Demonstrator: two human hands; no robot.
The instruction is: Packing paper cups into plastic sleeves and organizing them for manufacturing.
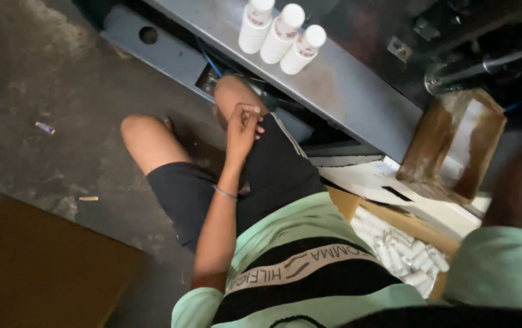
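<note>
Left hand (244,124) sits curled on the right thigh, fingers folded loosely together, gripping nothing, resting against the black shorts (273,173) just below the bare knee (232,91). A thin metal bangle (225,193) rings the wrist; the forearm runs straight down from a mint-green shirt with a black band (300,276). Right hand is out of view; only a blurred upper arm and green sleeve (504,264) crowd the right edge. Just beyond the knee runs a grey metal machine ledge (334,85), with three white plastic bottles (280,33) standing together, touching. To the right, a torn brown cardboard piece (455,143) lies above an open cardboard box of small white tubes (403,252). Underfoot, dark stained concrete floor (48,79), with a flat brown board (36,267) lower left.
</note>
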